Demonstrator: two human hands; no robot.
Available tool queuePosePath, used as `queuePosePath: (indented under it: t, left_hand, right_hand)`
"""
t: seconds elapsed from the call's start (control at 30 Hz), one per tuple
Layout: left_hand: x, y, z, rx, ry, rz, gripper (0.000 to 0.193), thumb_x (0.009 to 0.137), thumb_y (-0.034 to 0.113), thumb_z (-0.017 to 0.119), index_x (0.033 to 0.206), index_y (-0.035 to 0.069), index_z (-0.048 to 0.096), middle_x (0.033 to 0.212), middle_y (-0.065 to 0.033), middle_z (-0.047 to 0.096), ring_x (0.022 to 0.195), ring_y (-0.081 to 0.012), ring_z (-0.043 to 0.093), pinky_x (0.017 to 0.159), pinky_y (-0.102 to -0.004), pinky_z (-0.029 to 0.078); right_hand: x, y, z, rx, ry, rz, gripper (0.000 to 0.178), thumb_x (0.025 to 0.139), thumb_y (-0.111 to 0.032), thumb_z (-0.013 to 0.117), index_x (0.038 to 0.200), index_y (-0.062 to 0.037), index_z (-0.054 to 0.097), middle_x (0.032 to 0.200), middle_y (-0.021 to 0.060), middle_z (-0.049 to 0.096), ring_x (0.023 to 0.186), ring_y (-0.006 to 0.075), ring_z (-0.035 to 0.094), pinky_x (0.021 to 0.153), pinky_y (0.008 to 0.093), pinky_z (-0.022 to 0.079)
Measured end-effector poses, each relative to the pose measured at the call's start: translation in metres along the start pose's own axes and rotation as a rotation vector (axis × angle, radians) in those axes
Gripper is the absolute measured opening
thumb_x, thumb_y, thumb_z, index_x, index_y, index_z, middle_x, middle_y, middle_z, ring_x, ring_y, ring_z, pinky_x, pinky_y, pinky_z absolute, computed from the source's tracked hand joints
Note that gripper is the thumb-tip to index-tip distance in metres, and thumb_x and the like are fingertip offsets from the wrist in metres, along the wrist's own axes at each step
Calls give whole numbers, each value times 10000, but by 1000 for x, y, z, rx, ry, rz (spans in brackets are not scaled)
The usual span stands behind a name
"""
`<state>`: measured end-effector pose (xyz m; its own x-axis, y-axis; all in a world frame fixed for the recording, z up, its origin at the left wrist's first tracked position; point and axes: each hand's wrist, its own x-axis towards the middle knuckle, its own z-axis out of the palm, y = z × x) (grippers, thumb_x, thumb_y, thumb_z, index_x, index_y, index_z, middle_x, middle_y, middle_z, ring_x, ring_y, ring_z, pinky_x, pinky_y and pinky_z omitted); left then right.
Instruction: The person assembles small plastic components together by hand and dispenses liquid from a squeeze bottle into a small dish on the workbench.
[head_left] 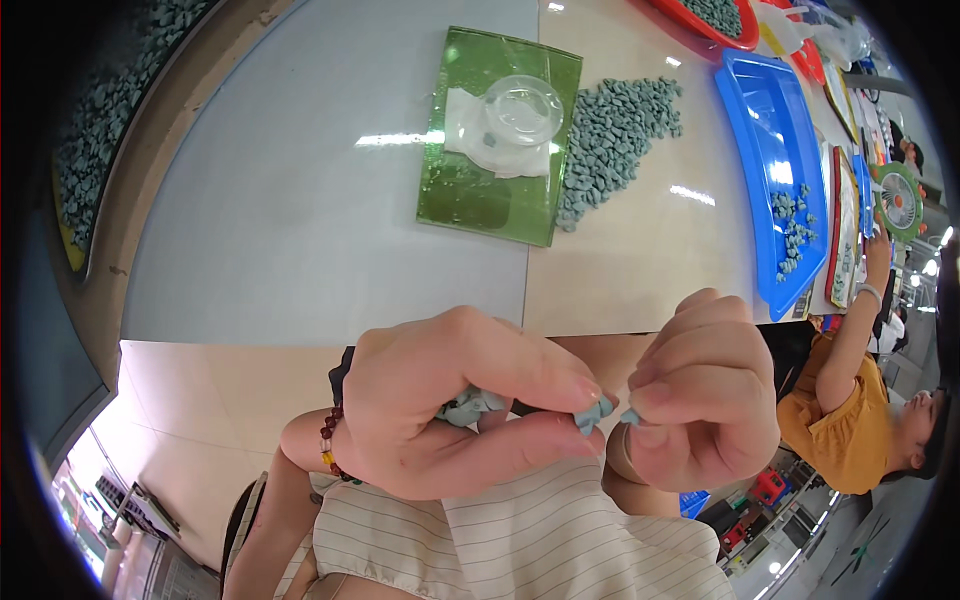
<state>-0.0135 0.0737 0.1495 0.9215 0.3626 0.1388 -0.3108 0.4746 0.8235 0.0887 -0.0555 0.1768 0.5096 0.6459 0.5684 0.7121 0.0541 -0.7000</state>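
Note:
In front of my body, near the table's close edge, my left hand [430, 385] pinches a small blue-green stone piece [594, 413] between thumb and forefinger. More grey-green pieces [468, 406] show inside its curled fingers. Close beside it on the right, my right hand [712, 390] is closed in a pinch on another small blue-green stone piece [630, 416], mostly covered by the fingertips. A narrow gap lies between the two pinched pieces. Beyond my hands, a pile of similar stone pieces [615, 140] lies on the table against a green glass plate [500, 210].
A clear round dish [525, 110] rests on white cloth [510, 162] on the glass plate. Rightward stands a blue tray [745, 110] with some pieces, below a red tray [690, 25]. Dark-rimmed stone storage [120, 110] is far left. A person in orange [840, 420] sits at right, near a green fan [899, 203].

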Motion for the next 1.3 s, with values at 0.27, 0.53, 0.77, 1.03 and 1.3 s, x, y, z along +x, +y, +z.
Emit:
queuePosePath:
  t: [0.27, 0.53, 0.77, 1.03, 1.3]
  left_hand:
    - [7, -7, 4, 20, -69, 119, 224, 657, -97, 697, 825, -51, 557, 733, -158, 629, 593, -167, 622, 498, -194, 457]
    - [6, -11, 3, 29, -67, 128, 201, 640, -101, 709, 760, -44, 558, 680, -119, 603, 564, -146, 603, 470, -188, 431]
    - [8, -1, -1, -29, -77, -140, 191, 671, -54, 708, 809, -1, 588, 730, -61, 624, 628, -93, 596, 524, -200, 435]
    - [14, -6, 2, -124, -248, -273, 214, 724, 18, 691, 902, 3, 572, 767, -42, 613, 651, -61, 547, 585, -192, 406]
    - [4, -5, -7, -669, -302, -484, 409, 925, 293, 379, 636, 31, 500, 623, -28, 501, 538, -87, 439, 464, -221, 329]
  right_hand:
    - [-3, -3, -3, -86, -29, -18, 139, 675, -106, 675, 756, -52, 575, 661, 39, 542, 561, 143, 462, 488, 244, 296]
    - [-3, -8, -4, -283, -42, -167, 152, 651, -82, 672, 779, -82, 590, 700, 19, 543, 592, 146, 455, 473, 254, 267]
    - [-10, 0, -8, -159, -44, -103, 235, 662, -201, 709, 824, -81, 589, 723, 33, 518, 600, 157, 445, 478, 258, 282]
    - [-4, 5, -12, -43, -82, -56, 380, 620, -358, 737, 852, -88, 605, 763, 74, 498, 616, 184, 427, 494, 280, 329]
    - [-6, 27, -79, -717, 408, 303, 191, 787, -70, 593, 967, -18, 630, 829, 68, 571, 687, 99, 488, 563, 177, 355]
